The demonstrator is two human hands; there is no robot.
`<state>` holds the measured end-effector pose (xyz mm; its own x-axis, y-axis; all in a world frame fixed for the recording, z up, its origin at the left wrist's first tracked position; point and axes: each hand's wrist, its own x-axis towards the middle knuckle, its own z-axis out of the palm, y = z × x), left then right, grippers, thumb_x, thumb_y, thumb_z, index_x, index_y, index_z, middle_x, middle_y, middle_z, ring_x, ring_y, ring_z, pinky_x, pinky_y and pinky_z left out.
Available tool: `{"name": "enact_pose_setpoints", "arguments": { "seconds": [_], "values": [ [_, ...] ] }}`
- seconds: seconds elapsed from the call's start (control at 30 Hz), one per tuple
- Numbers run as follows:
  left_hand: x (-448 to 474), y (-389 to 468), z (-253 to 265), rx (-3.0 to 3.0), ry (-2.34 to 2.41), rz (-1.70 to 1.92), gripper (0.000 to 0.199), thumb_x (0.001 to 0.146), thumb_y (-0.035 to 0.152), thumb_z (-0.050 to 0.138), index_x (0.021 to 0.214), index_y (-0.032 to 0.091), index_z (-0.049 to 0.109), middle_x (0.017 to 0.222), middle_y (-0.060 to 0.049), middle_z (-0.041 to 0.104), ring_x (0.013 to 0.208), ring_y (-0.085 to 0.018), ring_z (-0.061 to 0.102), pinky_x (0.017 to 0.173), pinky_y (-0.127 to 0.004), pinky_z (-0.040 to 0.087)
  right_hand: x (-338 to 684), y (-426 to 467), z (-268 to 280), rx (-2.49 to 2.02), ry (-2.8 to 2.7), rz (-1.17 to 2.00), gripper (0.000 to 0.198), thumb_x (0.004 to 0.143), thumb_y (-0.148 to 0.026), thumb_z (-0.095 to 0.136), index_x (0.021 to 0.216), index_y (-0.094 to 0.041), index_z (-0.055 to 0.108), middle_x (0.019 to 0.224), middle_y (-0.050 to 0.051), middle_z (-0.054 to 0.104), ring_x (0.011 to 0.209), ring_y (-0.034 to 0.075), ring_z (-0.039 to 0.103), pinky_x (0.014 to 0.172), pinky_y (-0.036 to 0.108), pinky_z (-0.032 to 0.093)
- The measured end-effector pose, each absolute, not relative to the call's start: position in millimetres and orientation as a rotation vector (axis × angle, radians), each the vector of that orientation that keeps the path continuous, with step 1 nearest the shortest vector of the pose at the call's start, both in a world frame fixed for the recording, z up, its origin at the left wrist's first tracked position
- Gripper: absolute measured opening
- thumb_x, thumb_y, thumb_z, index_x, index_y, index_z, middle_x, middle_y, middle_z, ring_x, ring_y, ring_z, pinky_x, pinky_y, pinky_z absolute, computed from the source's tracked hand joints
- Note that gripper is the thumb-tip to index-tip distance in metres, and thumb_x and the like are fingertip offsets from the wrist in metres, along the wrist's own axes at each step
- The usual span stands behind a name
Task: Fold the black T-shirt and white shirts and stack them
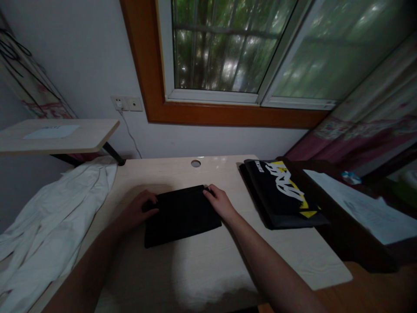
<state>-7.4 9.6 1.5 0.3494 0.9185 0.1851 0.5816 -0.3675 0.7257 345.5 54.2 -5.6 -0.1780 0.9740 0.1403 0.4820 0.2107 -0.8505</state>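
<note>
Black cloth (184,219) laid flat on a pale table (202,271)

We find the cloth just below the centre of the frame, a neat dark rectangle set slightly askew, its right end a little higher than its left. Our left hand (140,206) has its thumb and fingers closed around the cloth's upper left corner, with dark fabric showing between them. Our right hand (222,203) pinches the upper right corner, thumb on top and fingers bent at the far edge. Both of our forearms come in from the bottom of the frame.

Right of centre we see a folded stack (265,204), dark, with white lettering and yellow patches on top, lying near our right hand without touching it. Past it, at the right of the frame, a white paper (361,204) rests on dark furniture (352,243). A crumpled white cloth (61,208) spreads along the left side, and above it, at middle left, a raised board (97,128) carries a light sheet (52,131). Near the table's far edge we make out a round hole (196,163). Higher up are a wall socket (133,103) with a pale cable (132,137), an orange-brown window frame (234,117) and, at upper right, a curtain (361,126).
</note>
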Motion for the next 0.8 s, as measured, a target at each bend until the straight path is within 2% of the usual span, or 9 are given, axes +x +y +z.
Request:
{"name": "enact_pose_setpoints", "arguments": {
  "seconds": [0.13, 0.23, 0.8],
  "values": [
    [-8.5, 8.7, 2.5, 2.095, 1.31, 0.77, 0.026, 0.09, 0.043, 0.066, 0.11, 0.026, 0.063, 0.114, -0.006, 0.064, 0.11, -0.025, 0.06, 0.1, -0.043, 0.049, 345.4, 53.6, -4.4, -1.353, -1.764, 0.893, 0.027, 0.092, -0.047, 0.053, 0.078, -0.024, 0.054, 0.075, -0.002, 0.06, 0.073, 0.019, 0.057, 0.07, 0.029, 0.042],
    [-9.6, 8.6, 2.7, 2.125, 1.283, 0.748, 0.026, 0.092, 0.043, 0.063, 0.113, 0.027, 0.065, 0.116, -0.006, 0.063, 0.113, -0.025, 0.059, 0.102, -0.043, 0.048, 345.3, 53.1, -3.5, -1.343, -1.765, 0.9, 0.027, 0.092, -0.047, 0.053, 0.079, -0.024, 0.055, 0.076, -0.001, 0.061, 0.075, 0.019, 0.058, 0.07, 0.029, 0.042],
    [-10.7, 11.6, -2.3, 2.123, 1.26, 0.792, 0.017, 0.09, 0.037, 0.068, 0.1, 0.025, 0.063, 0.11, -0.005, 0.064, 0.107, -0.023, 0.06, 0.096, -0.039, 0.049, 345.1, 54.5, -5.7, -1.349, -1.768, 0.883, 0.027, 0.091, -0.047, 0.053, 0.078, -0.024, 0.054, 0.073, -0.002, 0.058, 0.072, 0.019, 0.055, 0.068, 0.029, 0.039]
  ]
}}
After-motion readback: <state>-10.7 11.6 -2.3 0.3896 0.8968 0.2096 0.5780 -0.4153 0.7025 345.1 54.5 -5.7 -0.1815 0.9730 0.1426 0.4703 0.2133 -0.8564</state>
